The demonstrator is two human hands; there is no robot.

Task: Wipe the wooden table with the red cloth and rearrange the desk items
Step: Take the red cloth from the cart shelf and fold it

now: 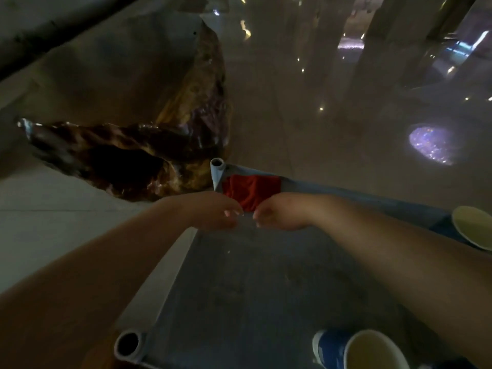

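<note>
A red cloth lies folded at the far corner of a grey shelf surface, next to a metal post. My left hand and my right hand meet at the cloth's near edge, fingers curled and pinching it from either side. The cloth's near part is hidden behind both hands. A dark glossy wooden table with a rough, burl-like edge stands beyond, to the left.
Two paper cups stand on the shelf: one at the right edge, one blue-and-white at the bottom. A second post marks the near left corner. Shiny tiled floor with light reflections lies beyond.
</note>
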